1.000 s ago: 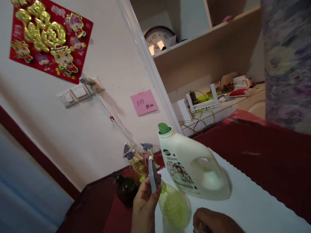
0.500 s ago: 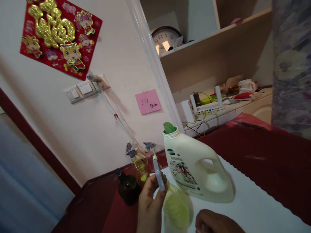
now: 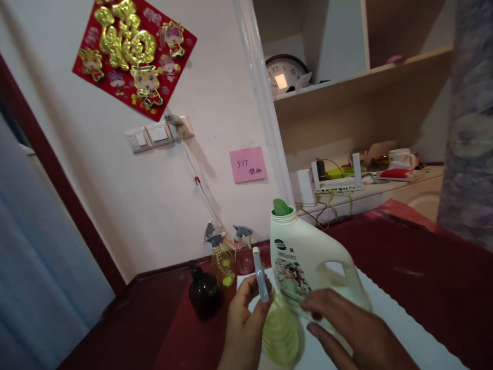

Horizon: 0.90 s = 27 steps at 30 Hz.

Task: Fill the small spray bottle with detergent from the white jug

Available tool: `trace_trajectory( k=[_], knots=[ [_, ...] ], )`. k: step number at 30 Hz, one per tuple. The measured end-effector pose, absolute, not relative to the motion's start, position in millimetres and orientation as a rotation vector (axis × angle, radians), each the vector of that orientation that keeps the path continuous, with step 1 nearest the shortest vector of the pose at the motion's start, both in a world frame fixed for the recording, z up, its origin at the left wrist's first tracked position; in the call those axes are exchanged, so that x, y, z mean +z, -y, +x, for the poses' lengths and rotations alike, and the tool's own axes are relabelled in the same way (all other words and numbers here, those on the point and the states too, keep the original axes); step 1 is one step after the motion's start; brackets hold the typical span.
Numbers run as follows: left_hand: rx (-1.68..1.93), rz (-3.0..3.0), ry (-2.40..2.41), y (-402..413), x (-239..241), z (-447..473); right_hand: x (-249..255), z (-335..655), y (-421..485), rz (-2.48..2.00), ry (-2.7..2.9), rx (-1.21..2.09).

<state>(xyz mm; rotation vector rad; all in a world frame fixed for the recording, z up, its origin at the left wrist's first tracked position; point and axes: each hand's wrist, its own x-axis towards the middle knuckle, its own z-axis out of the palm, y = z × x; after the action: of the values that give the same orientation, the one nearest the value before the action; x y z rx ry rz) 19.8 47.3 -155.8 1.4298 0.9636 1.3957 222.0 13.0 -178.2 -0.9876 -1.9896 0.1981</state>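
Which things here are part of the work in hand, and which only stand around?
In use: left hand holding green spray bottle; right hand at white jug.
Standing around: brown bottle, two small sprayers, clock, pink note.

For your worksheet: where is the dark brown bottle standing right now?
In the head view, the dark brown bottle stands on the red tabletop at lower centre-left, left of the left hand and just in front of the yellow spray bottle.

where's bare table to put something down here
Bare red table lies right of the jug, toward the counter. More lies left of the brown bottle. It is crowded between jug and brown bottle: spray bottles and both hands.
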Motion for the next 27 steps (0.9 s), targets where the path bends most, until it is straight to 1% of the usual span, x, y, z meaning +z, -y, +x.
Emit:
trace_trajectory(
  k=[2, 4, 6, 8, 11, 19, 25, 27],
  knots=[
    [1.399, 1.435, -0.922, -46.2, -154.6, 21.0, -140.4, 221.5, -18.9, -0.844, 2.076, -0.082],
    [1.410, 1.426, -0.905, -44.2, -153.1, 22.3, -107.5, 215.4, -28.0, -0.755, 2.214, -0.247],
    [1.421, 1.418, -0.910, -42.2, -151.8, 23.4, -84.6, 205.9, -39.3, -0.671, 2.443, -0.282],
    [1.426, 1.443, -0.913, -41.3, -151.3, 23.9, -72.2, 196.3, -51.1, -0.628, 2.648, -0.272],
    [1.451, 1.470, -0.901, -42.0, -152.0, 24.1, -65.5, 186.8, -66.0, -0.610, 2.820, -0.233],
    [1.399, 1.374, -0.820, -36.9, -161.1, 27.1, -56.4, 184.5, -79.5, -0.622, 2.895, -0.088],
    [1.424, 1.439, -0.943, -34.7, -176.3, 28.1, -52.0, 186.9, -77.0, -0.642, 2.885, -0.217],
    [1.426, 1.464, -0.973, -34.6, -178.4, 27.8, -50.7, 187.5, -75.3, -0.697, 2.893, -0.198]
  ],
)
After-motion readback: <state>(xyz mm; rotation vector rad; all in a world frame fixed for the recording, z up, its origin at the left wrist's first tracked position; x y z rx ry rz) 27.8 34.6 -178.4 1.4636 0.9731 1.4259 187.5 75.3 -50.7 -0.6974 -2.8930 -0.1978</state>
